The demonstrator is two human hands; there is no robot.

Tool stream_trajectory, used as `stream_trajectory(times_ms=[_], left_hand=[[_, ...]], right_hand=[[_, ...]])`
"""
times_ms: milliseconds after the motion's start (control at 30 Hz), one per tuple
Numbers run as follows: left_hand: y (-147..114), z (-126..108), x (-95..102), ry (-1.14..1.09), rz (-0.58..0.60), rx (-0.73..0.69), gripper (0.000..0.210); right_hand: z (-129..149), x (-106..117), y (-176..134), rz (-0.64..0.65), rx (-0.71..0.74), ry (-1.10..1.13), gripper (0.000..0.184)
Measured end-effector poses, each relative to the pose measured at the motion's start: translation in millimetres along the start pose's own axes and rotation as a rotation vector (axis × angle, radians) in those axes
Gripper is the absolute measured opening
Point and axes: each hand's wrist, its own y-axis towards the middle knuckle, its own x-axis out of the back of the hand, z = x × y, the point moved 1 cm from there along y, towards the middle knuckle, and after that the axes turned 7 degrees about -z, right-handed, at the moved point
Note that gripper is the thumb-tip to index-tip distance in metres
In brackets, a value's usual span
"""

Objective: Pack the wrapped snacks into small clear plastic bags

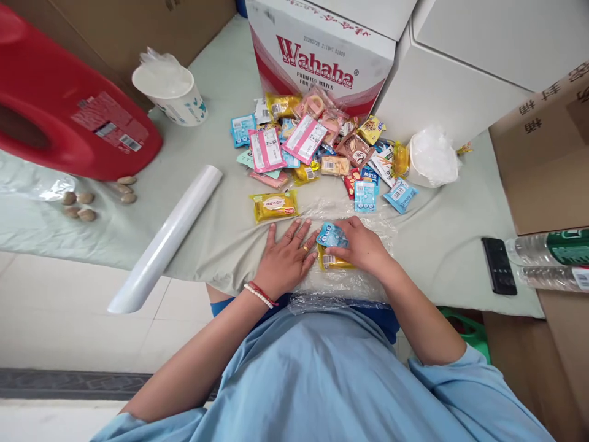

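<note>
A clear plastic film point(363, 283) lies crinkled at the table's front edge, partly hanging over it. On it rests a yellow snack packet point(332, 260). My right hand point(361, 244) grips a small blue snack packet point(331, 235) right over the yellow one. To its left, my left hand point(288, 259) is laid flat with fingers stretched out, at the film's left side. Another yellow snack packet point(275, 206) lies just beyond my left fingertips. Farther back is a heap of mixed snack packets point(306, 138), pink, blue, yellow and brown.
A Wahaha carton point(322, 55) stands behind the heap. Leftward are a white roll point(168, 236), a paper cup point(170, 92), a red jug point(83, 104) and several brown round pieces point(86, 213). A white cup point(432, 159), black phone point(499, 266) and bottles point(552, 248) are at right.
</note>
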Motion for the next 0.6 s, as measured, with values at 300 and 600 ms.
stream_trajectory(times_ms=[300, 600], left_hand=[[-1, 1, 1.5, 0.002, 0.017, 0.004, 0.053], [-2, 2, 1.4, -0.044, -0.004, -0.001, 0.053]], right_hand=[[-13, 30, -11, 0.000, 0.044, 0.049, 0.052], [3, 8, -38, 0.127, 0.155, -0.139, 0.077]])
